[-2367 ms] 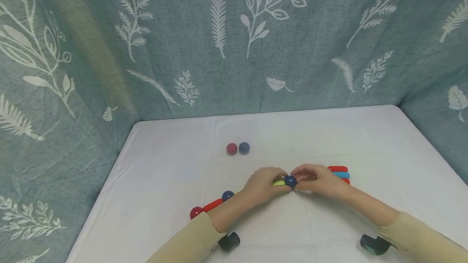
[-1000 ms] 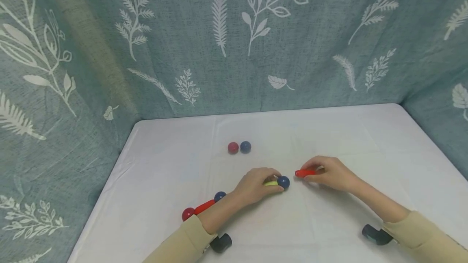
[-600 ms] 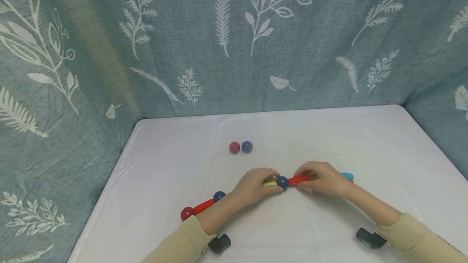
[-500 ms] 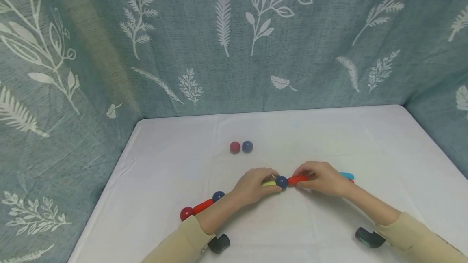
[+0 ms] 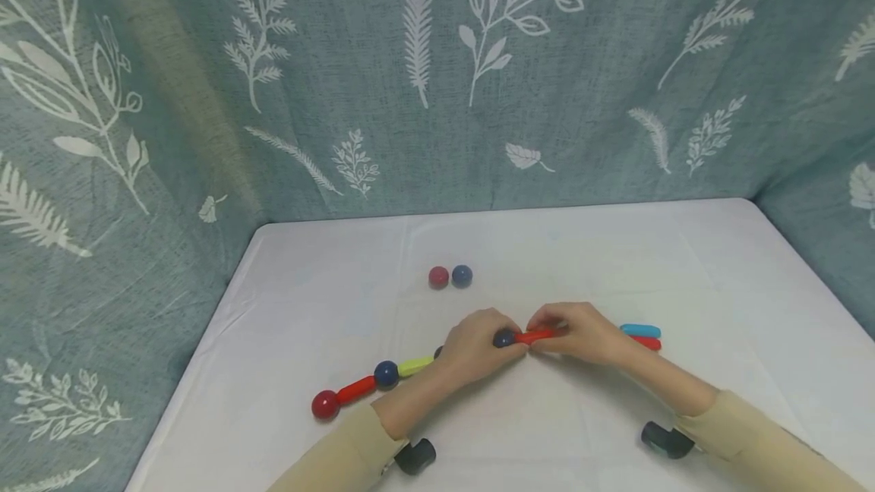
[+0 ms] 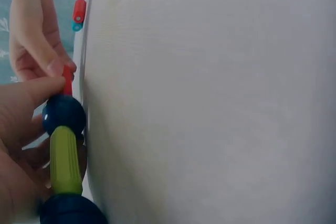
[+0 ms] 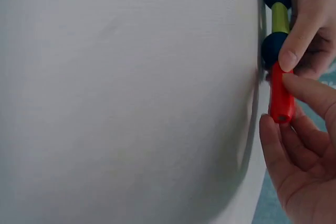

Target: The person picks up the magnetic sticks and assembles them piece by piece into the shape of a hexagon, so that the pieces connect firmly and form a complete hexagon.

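A chain of toy balls and sticks runs across the table: red ball (image 5: 325, 405), red stick (image 5: 356, 389), blue ball (image 5: 386, 375), yellow-green stick (image 5: 414, 366), then more parts behind my left hand (image 5: 480, 348). At its right end, another blue ball (image 5: 504, 338) meets a second red stick (image 7: 282, 95). My left thumb and fingers pinch this stick close to the ball. My right hand (image 5: 579, 334) pinches the same stick farther along, thumb on top in the right wrist view. A yellow-green stick (image 6: 65, 161) shows behind the end ball in the left wrist view.
A loose red ball (image 5: 439, 277) and blue ball (image 5: 462, 275) sit side by side toward the back. Right of my right hand lie a light blue stick (image 5: 640, 330) and a red stick (image 5: 645, 342). A leaf-patterned curtain (image 5: 383, 82) hangs behind the white table (image 5: 307, 287).
My right hand took a red stick from the pile and brought it against the end blue ball. The chain has shifted left, and my left hand's grip has moved onto that stick.
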`<state>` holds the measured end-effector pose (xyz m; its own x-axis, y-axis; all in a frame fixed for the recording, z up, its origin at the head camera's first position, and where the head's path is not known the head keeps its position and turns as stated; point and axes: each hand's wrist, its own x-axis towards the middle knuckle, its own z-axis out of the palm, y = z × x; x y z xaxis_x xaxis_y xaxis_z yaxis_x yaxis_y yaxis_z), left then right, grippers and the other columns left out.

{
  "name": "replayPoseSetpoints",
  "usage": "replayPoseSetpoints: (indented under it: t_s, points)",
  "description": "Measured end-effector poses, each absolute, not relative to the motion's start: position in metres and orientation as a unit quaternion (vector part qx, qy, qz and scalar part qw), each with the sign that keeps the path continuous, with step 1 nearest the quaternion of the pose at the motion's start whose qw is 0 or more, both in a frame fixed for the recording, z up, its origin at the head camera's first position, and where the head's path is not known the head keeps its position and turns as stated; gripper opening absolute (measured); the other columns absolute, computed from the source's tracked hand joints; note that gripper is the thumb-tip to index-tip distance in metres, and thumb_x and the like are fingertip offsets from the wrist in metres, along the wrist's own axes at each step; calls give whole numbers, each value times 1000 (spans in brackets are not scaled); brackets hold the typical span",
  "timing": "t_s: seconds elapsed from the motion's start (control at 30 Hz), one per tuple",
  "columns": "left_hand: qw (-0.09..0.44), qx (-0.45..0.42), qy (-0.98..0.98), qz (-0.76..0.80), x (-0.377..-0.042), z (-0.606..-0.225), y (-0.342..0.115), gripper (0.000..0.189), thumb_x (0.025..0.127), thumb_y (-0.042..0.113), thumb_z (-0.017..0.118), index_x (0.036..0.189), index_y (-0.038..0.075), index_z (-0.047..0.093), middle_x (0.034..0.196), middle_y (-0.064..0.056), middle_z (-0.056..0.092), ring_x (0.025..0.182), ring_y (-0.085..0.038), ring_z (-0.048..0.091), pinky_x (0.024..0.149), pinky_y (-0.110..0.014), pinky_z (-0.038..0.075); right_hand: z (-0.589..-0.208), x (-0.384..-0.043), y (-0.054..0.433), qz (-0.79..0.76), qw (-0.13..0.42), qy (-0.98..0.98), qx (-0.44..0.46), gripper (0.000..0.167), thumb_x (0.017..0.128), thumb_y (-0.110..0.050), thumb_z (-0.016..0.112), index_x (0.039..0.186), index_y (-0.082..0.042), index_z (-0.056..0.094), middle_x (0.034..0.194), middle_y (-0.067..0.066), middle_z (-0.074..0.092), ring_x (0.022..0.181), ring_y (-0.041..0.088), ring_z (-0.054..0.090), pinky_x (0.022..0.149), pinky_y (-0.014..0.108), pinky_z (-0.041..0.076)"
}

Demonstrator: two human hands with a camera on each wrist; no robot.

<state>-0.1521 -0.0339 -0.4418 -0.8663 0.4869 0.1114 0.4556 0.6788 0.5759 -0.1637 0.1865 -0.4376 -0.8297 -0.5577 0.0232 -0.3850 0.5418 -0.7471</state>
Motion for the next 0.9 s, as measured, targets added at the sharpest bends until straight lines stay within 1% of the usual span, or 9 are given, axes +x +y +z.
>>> replayPoseSetpoints:
  t_s: [0.1,0.2,0.33,0.5,0.6,0.77,0.9]
  points:
    - [17,234,921,311,-152,-442,-37,19,84,31,76,96,16,75,89,6,69,85,-10,62,76,-25,48,-437,-172,181,-395,115,875,-254,12,89,-23,72,101,-20,70,95,-10,69,94,14,64,81,33,53]
    - [13,225,922,315,-153,-441,-40,21,84,31,77,98,15,76,90,5,70,85,-11,63,77,-27,49,-435,-186,172,-392,107,881,-241,13,92,-24,68,103,-18,71,96,-8,69,95,15,64,82,36,52]
    - [9,230,922,311,-154,-441,-43,22,85,32,76,100,16,76,91,6,71,85,-11,64,77,-28,48,-432,-208,153,-399,92,883,-228,21,93,-23,67,111,-13,69,106,-1,69,102,22,63,87,43,51]
    - [-7,237,922,305,-153,-444,-46,19,84,32,77,97,17,76,87,7,71,81,-9,63,76,-28,48,-432,-234,124,-409,90,875,-242,36,89,-18,71,122,-6,62,117,10,66,109,30,61,92,44,50]
    - [-9,241,921,306,-152,-445,-48,18,84,33,77,95,18,76,85,9,71,79,-8,62,75,-28,47,-433,-243,110,-398,97,878,-249,44,87,-17,73,127,-5,58,120,13,63,112,31,61,93,42,50]
    - [-6,244,917,314,-151,-446,-48,18,84,33,76,95,19,76,85,10,71,77,-7,61,75,-29,46,-434,-249,92,-373,103,889,-245,53,83,-19,77,130,-5,56,121,14,61,112,30,60,93,39,50]
    - [-3,243,916,318,-151,-446,-49,20,84,33,76,97,19,76,88,10,72,81,-7,62,77,-30,47,-431,-250,82,-335,99,905,-242,55,82,-22,79,130,-8,57,119,10,61,106,25,61,91,38,50]
